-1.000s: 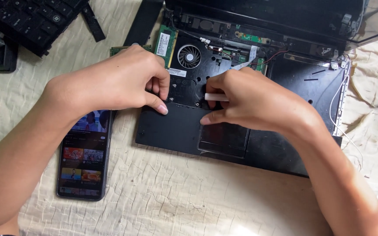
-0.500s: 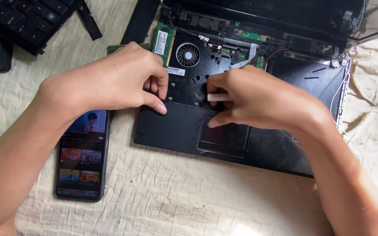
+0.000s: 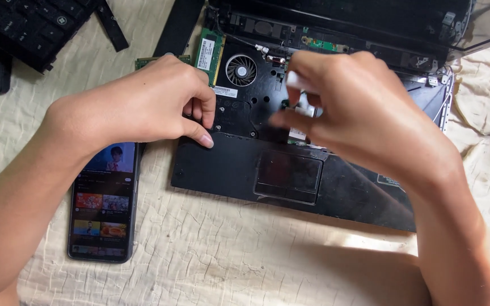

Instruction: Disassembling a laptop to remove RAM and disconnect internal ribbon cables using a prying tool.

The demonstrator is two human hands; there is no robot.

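The opened black laptop [image 3: 313, 170] is being steadied on the cream cloth [image 3: 211, 255] by the left hand [image 3: 143, 102], fingers curled and thumb pressed on its palm rest left of the touchpad [image 3: 288, 177]. A small white piece [image 3: 294, 80] is being pinched in the blurred right hand [image 3: 364, 107] above the laptop's fan [image 3: 241, 69], while a lit phone [image 3: 104, 204] is lying left of the laptop.

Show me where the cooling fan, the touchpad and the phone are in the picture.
cooling fan [image 3: 241, 69], head view, on the round hub.
touchpad [image 3: 288, 175], head view, on the middle of its surface.
phone [image 3: 104, 207], head view, on the lit screen.
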